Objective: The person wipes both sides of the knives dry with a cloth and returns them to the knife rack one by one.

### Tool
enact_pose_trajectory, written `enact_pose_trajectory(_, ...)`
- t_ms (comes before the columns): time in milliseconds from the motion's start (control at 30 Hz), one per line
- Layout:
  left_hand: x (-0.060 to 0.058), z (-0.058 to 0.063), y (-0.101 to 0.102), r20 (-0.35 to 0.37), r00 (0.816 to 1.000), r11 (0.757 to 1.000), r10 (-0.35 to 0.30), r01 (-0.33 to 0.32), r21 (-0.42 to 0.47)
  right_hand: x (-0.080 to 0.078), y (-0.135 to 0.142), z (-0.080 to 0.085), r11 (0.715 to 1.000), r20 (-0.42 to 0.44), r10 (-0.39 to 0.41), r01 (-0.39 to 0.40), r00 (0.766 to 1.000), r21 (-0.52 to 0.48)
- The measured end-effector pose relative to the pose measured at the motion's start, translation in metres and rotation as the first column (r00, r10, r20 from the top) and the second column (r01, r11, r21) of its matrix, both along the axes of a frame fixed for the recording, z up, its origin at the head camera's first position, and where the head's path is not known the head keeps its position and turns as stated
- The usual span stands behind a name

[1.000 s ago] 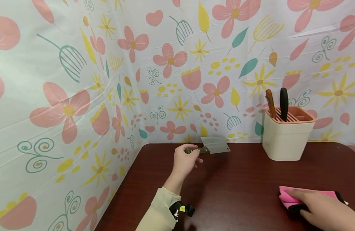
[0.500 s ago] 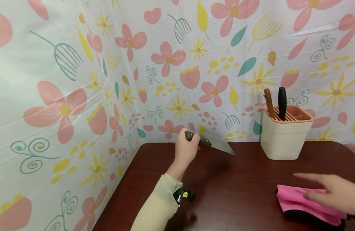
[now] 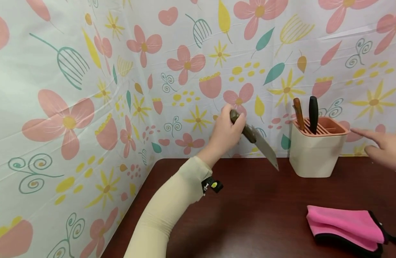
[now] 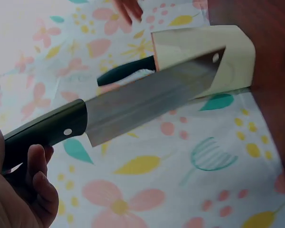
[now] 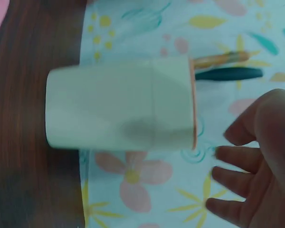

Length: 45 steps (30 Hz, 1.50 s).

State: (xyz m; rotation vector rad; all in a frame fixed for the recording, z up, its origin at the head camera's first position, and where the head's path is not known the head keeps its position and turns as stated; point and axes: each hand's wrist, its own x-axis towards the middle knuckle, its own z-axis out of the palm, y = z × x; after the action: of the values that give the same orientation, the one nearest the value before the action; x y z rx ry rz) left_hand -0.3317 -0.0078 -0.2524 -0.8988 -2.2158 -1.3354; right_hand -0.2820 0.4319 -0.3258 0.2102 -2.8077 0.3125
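My left hand (image 3: 226,126) grips a cleaver (image 4: 154,95) by its dark handle, above the table's back part. The broad blade, with a hole near its tip corner, slants down to the right in the head view. My right hand (image 3: 383,145) holds nothing; its fingers reach toward the right side of a cream knife block (image 3: 315,156). That block has a slotted orange top, with a brown-handled knife (image 3: 299,114) and a black-handled knife (image 3: 313,113) standing in it. In the right wrist view the fingers (image 5: 237,159) are spread near the block's top rim.
A folded pink cloth (image 3: 346,225) with black edging lies at the table's front right. The dark red-brown table (image 3: 249,215) meets a flower-printed curtain (image 3: 185,100) at its back and left.
My left hand has raised the cleaver and carried it right, its blade now tilting downward. The right hand has let go of the pink cloth and moved up beside the knife block.
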Motion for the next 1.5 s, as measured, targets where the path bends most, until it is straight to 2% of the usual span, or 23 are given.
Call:
enact_pose_trajectory(133, 0.002, 0.033, 0.02, 0.004, 1.0, 0.998, -0.022, 0.022, -0.065, -0.019, 0.007, 0.011, 0.999, 0.058, 0.009, -0.011, 0.998, 0.04)
enact_pose_trajectory(267, 0.005, 0.06, 0.038, 0.021, 0.999, 0.991, -0.035, 0.037, -0.126, -0.033, 0.009, 0.007, 0.999, 0.108, 0.013, -0.017, 0.994, 0.031)
enact_pose_trajectory(367, 0.007, 0.077, 0.051, 0.014, 1.0, 0.984, -0.015, 0.017, -0.178, -0.04, 0.009, 0.0, 0.998, 0.115, 0.04, -0.046, 0.993, 0.051)
enact_pose_trajectory(467, 0.009, 0.091, 0.065, 0.002, 1.0, 0.973, 0.031, -0.03, -0.227, -0.046, 0.008, -0.005, 0.992, 0.097, 0.068, -0.078, 0.993, 0.101)
enact_pose_trajectory(533, 0.01, 0.097, 0.074, -0.002, 1.0, 0.972, 0.027, -0.027, -0.233, -0.049, 0.006, -0.006, 0.987, 0.088, 0.073, -0.085, 0.993, 0.134)
enact_pose_trajectory(733, 0.011, 0.107, 0.098, 0.021, 0.999, 0.981, -0.027, 0.03, -0.19, -0.05, 0.005, -0.011, 0.99, 0.11, 0.047, -0.061, 0.993, 0.126)
enact_pose_trajectory(900, 0.008, 0.11, 0.118, 0.044, 0.998, 0.979, 0.042, -0.032, -0.201, -0.048, 0.007, -0.012, 0.994, 0.095, 0.045, -0.054, 0.994, 0.094)
enact_pose_trajectory(1133, -0.004, 0.113, 0.142, 0.038, 0.99, 0.97, 0.132, -0.121, -0.213, -0.045, 0.005, -0.012, 0.998, 0.129, 0.056, -0.058, 0.99, 0.015)
enact_pose_trajectory(1500, -0.018, 0.114, 0.157, 0.005, 0.969, 0.93, 0.248, -0.237, -0.282, -0.046, 0.009, -0.007, 0.997, 0.115, 0.04, -0.047, 0.993, 0.054)
